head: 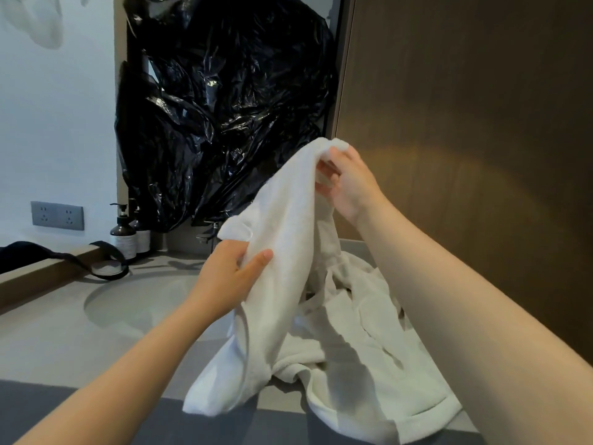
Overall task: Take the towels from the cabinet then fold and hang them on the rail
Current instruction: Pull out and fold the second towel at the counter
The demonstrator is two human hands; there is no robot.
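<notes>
Head view: a white towel (288, 220) is held up above the right part of a grey countertop (48, 332), stretched slantwise between both hands. The right hand (346, 181) is the higher one and pinches the top corner, fingers curled over the bunched edge. The left hand (234, 277) is lower and nearer the camera, and grips a fold of the same towel with thumb on the front face and fingers wrapped behind. The towel's lower end hangs down to the counter's front edge. Under it on the counter lies a heap of white terry cloth (369, 348) (cannot tell whether it is a separate piece). A round sink basin (134, 303) is set in the counter to the left. Behind are two pump bottles (123, 232), a wall socket (57, 215), a black strap (96, 261) and crumpled black plastic sheeting (224, 107). A wood-grain panel (465, 123) fills the right side.
</notes>
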